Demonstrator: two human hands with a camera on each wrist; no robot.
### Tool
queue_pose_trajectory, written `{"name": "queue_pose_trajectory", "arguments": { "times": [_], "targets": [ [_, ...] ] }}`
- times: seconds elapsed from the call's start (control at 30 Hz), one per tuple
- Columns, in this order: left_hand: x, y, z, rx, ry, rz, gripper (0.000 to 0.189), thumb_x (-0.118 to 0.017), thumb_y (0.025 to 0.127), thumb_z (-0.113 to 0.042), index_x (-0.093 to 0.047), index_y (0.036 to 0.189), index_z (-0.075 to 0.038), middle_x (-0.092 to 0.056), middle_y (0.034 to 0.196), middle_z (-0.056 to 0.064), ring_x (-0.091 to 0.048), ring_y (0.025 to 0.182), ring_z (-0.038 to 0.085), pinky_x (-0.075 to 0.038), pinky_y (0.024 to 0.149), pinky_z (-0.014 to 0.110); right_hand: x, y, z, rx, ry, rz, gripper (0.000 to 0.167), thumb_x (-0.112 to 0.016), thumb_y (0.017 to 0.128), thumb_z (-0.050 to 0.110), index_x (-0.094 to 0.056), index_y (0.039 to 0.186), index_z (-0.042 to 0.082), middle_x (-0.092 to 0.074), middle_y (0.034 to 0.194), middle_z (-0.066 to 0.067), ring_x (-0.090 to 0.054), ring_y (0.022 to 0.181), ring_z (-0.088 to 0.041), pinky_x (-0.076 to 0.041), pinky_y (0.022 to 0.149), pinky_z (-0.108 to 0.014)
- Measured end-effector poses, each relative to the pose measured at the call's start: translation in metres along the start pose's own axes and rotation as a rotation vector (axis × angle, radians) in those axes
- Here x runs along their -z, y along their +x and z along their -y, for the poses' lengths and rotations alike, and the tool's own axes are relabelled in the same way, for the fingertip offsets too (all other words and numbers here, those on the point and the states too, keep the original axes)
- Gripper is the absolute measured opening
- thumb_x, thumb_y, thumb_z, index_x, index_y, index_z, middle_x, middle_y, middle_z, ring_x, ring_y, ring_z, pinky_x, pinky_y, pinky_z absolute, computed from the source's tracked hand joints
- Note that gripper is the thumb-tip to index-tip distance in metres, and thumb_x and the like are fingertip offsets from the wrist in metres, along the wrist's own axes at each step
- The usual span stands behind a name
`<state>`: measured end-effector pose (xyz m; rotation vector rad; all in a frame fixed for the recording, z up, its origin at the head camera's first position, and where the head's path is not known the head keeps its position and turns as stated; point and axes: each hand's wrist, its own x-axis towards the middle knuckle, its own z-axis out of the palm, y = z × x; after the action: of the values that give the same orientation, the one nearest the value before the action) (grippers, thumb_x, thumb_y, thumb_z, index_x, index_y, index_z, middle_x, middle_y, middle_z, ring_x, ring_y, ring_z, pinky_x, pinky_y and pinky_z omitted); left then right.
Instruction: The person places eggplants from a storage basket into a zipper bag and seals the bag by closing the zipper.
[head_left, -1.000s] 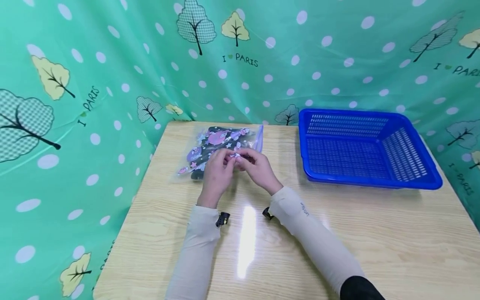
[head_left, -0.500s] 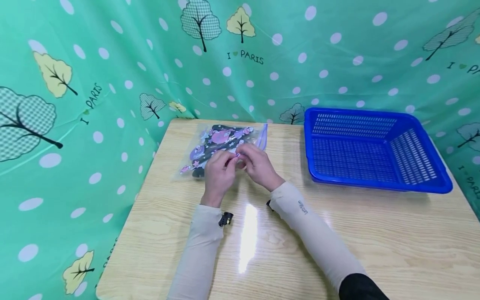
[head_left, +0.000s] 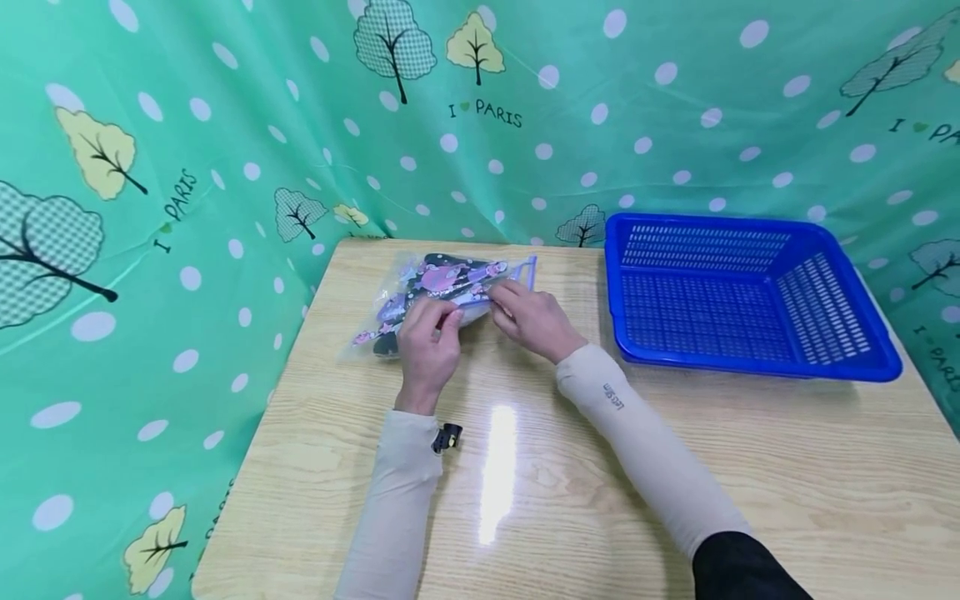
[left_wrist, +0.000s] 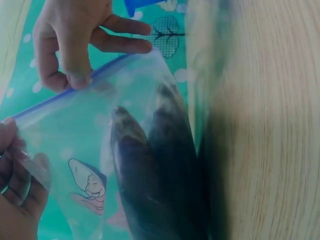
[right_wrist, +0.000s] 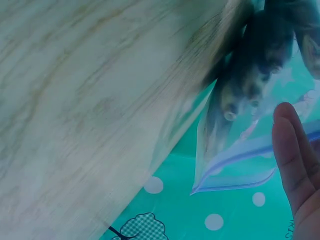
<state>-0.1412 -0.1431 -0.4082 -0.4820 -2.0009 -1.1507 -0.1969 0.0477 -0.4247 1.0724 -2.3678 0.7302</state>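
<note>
A clear zip bag (head_left: 442,279) with a purple zip edge and cartoon prints lies at the back left of the table. Inside are several dark, long objects (left_wrist: 145,165); their kind cannot be told through the plastic. At the near side of the bag's mouth, my left hand (head_left: 431,346) pinches the edge between thumb and fingers. Farther right along the zip edge, my right hand (head_left: 536,321) pinches it with thumb and index finger, its other fingers extended in the left wrist view. The zip's two edges stand apart at the right end.
A blue plastic basket (head_left: 750,371) stands at the back right of the wooden table (head_left: 600,500). A green printed curtain (head_left: 525,150) hangs close behind the table and along its left side.
My hands were close together at the bag's mouth; now they are apart, the right one farther right. The bag's mouth has lifted and its two edges have parted at the right.
</note>
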Motion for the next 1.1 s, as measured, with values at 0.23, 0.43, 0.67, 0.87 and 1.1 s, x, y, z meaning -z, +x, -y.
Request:
{"name": "queue_pose_trajectory", "arguments": {
  "times": [0.23, 0.43, 0.67, 0.87, 1.1],
  "targets": [
    [0.007, 0.002, 0.001, -0.041, -0.028, -0.087, 0.007, -0.071, 0.085, 0.007, -0.066, 0.080, 0.005, -0.062, 0.077, 0.015, -0.058, 0.074, 0.031, -0.047, 0.070, 0.037, 0.005, 0.007, -0.006, -0.110, -0.093, 0.032, 0.013, -0.064, 0.095, 0.013, -0.065, 0.107, 0.007, -0.062, 0.128, -0.022, -0.066, 0.071, -0.032, -0.052, 0.051, -0.041],
    [0.013, 0.007, 0.000, -0.074, -0.057, -0.148, 0.008, -0.071, 0.084, 0.009, -0.066, 0.079, 0.005, -0.061, 0.075, 0.016, -0.056, 0.072, 0.031, -0.045, 0.070, 0.037, 0.008, 0.010, -0.020, -0.234, -0.143, 0.122, 0.011, -0.060, 0.096, 0.010, -0.064, 0.105, 0.007, -0.054, 0.137, -0.026, -0.063, 0.064, -0.033, -0.049, 0.049, -0.043],
    [0.020, 0.012, 0.001, -0.116, -0.080, -0.259, 0.010, -0.069, 0.079, 0.011, -0.063, 0.075, 0.005, -0.058, 0.070, 0.015, -0.053, 0.068, 0.031, -0.042, 0.069, 0.036, 0.002, 0.018, -0.041, -0.412, -0.251, 0.261, 0.016, -0.067, 0.093, 0.003, -0.066, 0.109, 0.006, -0.054, 0.136, -0.027, -0.068, 0.078, -0.040, -0.056, 0.060, -0.050],
    [0.029, 0.013, -0.002, -0.010, -0.077, -0.017, 0.008, -0.068, 0.084, 0.010, -0.064, 0.080, 0.004, -0.060, 0.076, 0.014, -0.057, 0.075, 0.030, -0.047, 0.074, 0.036, -0.015, 0.024, -0.050, -0.544, -0.296, 0.437, 0.029, -0.058, 0.096, -0.001, -0.066, 0.123, 0.007, -0.062, 0.120, -0.025, -0.067, 0.083, -0.036, -0.057, 0.066, -0.048],
    [0.034, 0.015, -0.015, 0.332, 0.045, 0.628, 0.005, -0.066, 0.096, -0.013, -0.065, 0.091, -0.011, -0.061, 0.087, 0.000, -0.054, 0.075, 0.018, -0.048, 0.070, 0.036, -0.021, 0.018, -0.054, -0.638, -0.311, 0.557, 0.034, -0.052, 0.097, -0.004, -0.066, 0.126, 0.006, -0.066, 0.115, -0.023, -0.064, 0.100, -0.039, -0.056, 0.077, -0.053]
  ]
}}
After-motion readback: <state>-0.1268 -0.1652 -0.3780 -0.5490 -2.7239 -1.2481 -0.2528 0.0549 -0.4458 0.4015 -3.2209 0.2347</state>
